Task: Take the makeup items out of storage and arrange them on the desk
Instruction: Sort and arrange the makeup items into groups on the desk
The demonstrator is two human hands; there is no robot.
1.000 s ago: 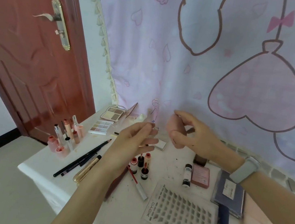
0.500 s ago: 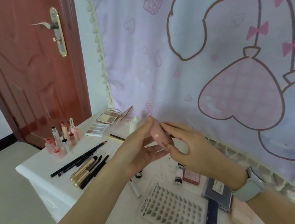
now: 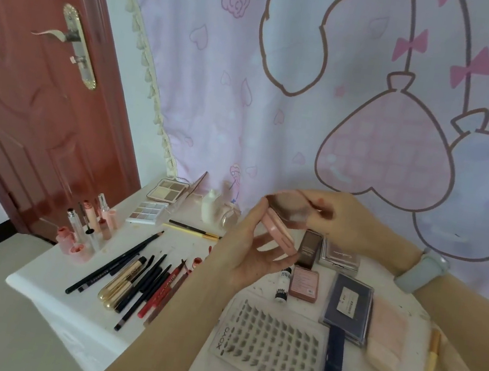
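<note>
- I see a pink compact [image 3: 277,231] held up above the white desk [image 3: 44,280], hinged open, its lid raised and tipped toward the curtain [image 3: 277,120].
- My left hand [image 3: 246,254] grips the compact's base from below and from the left, fingers curled under it, thumb along its near edge.
- My right hand [image 3: 350,225] pinches the lid's far edge from the right; a pale watch [image 3: 421,271] sits on that wrist.
- Directly beneath the compact lie a brown stick [image 3: 309,248] and a pink box [image 3: 305,283], both flat on the desk.
- Nearer me lies a lash tray [image 3: 270,349]; left of it a fan of pencils [image 3: 142,278], with eyeshadow palettes [image 3: 157,201] further back.
</note>
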